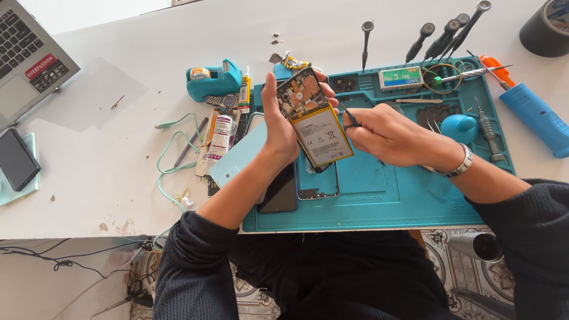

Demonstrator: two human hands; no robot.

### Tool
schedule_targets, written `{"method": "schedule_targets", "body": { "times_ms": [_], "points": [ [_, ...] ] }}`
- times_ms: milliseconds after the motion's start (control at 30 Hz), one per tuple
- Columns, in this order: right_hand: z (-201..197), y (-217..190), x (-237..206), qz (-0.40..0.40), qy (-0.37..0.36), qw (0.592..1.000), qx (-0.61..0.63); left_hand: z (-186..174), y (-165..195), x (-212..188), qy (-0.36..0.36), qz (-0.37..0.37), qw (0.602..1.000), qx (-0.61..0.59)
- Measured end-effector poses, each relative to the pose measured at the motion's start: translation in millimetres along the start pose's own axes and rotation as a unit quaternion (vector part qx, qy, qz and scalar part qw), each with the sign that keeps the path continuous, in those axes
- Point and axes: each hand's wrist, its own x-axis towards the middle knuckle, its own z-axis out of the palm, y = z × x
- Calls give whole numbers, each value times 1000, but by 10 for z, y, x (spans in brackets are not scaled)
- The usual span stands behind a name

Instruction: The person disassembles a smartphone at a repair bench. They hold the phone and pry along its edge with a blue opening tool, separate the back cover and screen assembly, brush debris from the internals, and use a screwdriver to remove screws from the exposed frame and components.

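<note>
Left hand (277, 127) grips opened phone (314, 121); right hand (385, 133) pinches tweezers (351, 117).

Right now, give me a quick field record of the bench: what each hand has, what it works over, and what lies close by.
left hand: left hand grips the opened phone, back cover off, battery showing, tilted above the mat
right hand: right hand pinches thin tweezers at the phone's right edge
work surface: teal repair mat on a white table
under the hands: a dark phone panel and a light blue back cover
tools behind: row of screwdrivers, blue handheld tool
far left: laptop, another phone
</note>
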Motion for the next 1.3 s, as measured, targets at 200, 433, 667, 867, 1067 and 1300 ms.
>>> {"method": "schedule_targets", "body": {
  "times_ms": [200, 433, 667, 867, 1067, 1300],
  "points": [
    [11, 42, -35, 3, -9, 998, 60, -9, 5, 2, 23, -3, 1000, 6],
    [-185, 250, -136, -57, 113, 977, 173, -69, -10, 24, 43, 14, 998, -44],
    [-266, 379, -46, 47, 122, 959, 252, -132, 100, 71, 65, 86, 988, -110],
    [8, 297, 13, 83, 30, 958, 275, -300, 398, 144, 141, 185, 965, -126],
    [253, 170, 60, 68, -68, 949, 300, -351, 452, 205, 191, 198, 956, -100],
    [299, 42, 66, 144, -137, 950, 239, -318, 397, 220, 185, 149, 966, -100]
  ]
}}
